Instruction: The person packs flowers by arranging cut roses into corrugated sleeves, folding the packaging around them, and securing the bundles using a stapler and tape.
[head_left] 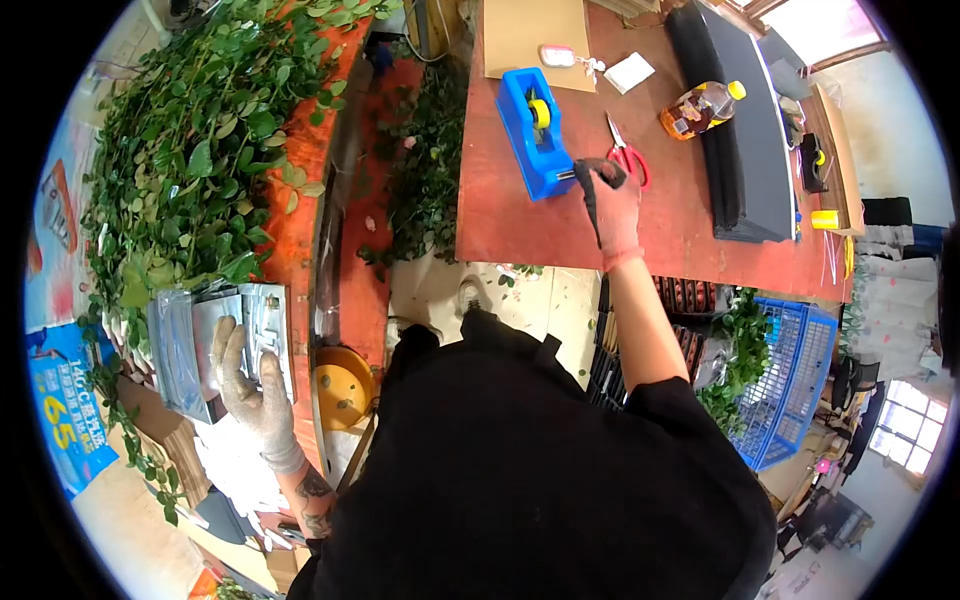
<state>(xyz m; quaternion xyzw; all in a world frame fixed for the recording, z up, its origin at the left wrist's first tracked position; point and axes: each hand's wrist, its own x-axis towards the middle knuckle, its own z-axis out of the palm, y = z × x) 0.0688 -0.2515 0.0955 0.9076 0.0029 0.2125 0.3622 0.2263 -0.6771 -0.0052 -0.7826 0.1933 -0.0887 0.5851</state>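
My right hand (611, 208), in a pink and black work glove, is at the front end of a blue tape dispenser (548, 150). Its fingertips pinch together by the cutter, where a shiny end of tape (567, 175) shows. A yellow roll (540, 113) sits inside the dispenser. Red-handled scissors (628, 160) lie just beyond that hand. Over to the left, my left hand (250, 392) wears a pale, soiled glove. Its fingers are stretched out and apart over a stack of clear plastic sleeves (185, 350); whether it touches them I cannot tell.
Leafy green stems (200, 150) are heaped on the left bench. The red table (500, 235) carries a drink bottle (700, 108), a black padded board (735, 140), cardboard (520, 40) and a white paper (630, 73). A blue crate (790, 385) stands below right, a yellow stool (343, 385) below left.
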